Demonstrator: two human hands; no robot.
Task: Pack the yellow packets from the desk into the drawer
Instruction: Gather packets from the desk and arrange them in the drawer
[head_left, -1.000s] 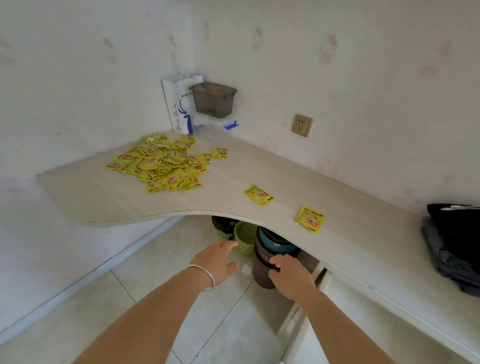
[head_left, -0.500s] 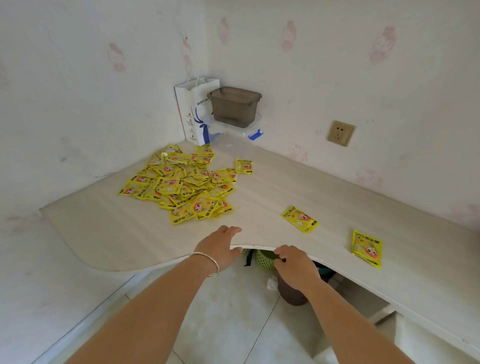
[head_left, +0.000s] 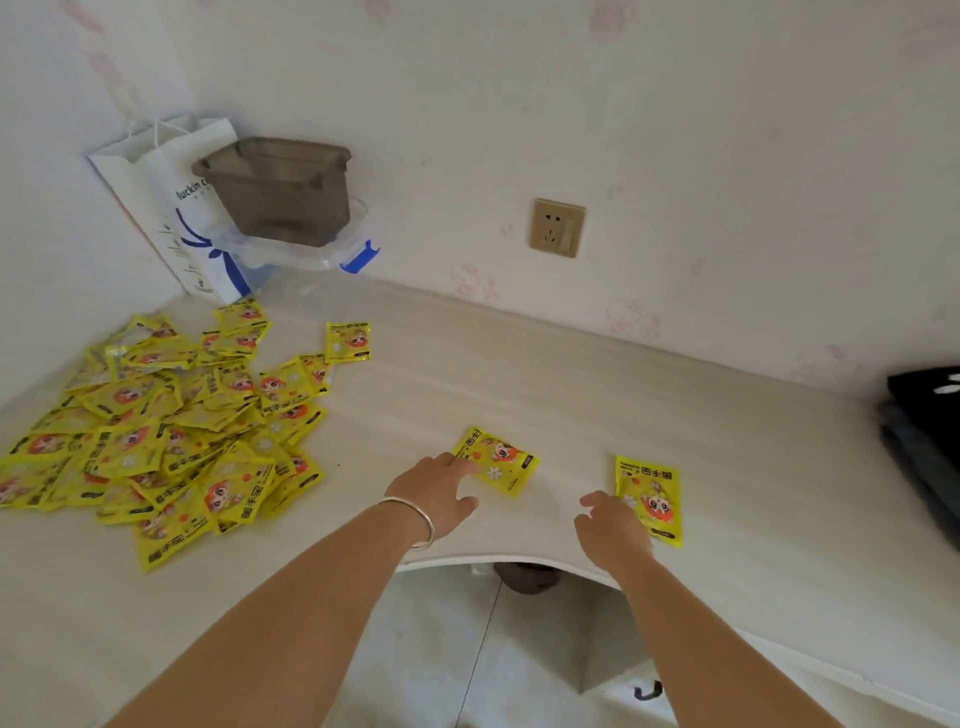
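Fingers of the left hand (head_left: 435, 491) are straight and slightly spread, tips touching the near left edge of a loose packet (head_left: 496, 461) at lower centre of the frame; nothing is pinched. Fingers of the right hand (head_left: 613, 526) are loosely spread and lie at, possibly over, the left edge of a second packet (head_left: 649, 500) at lower centre-right. No grip shows there either, and whether the tips press on it cannot be told.

Both packets lie flat on the desk (head_left: 519, 374), well apart from each other. The main pile of packets (head_left: 166, 431) is heaped at left of the frame, in front of a paper bag (head_left: 171, 208). One more single packet (head_left: 347, 341) lies just right of the pile's upper end. A brown plastic tub (head_left: 278, 189) sits on a clear box (head_left: 311, 249) in the upper left corner.

Step in hand, as judged: first pickup, both hands reaching for the two stray packets. None looks packed yet.

Next move calls for: curl thumb and fingers under each thin, flat packet; sliding it toward the desk edge may help lift it. Then carry to the drawer, which is not clearly in view; a white front with a dark handle (head_left: 647, 691) at bottom centre-right may be it.
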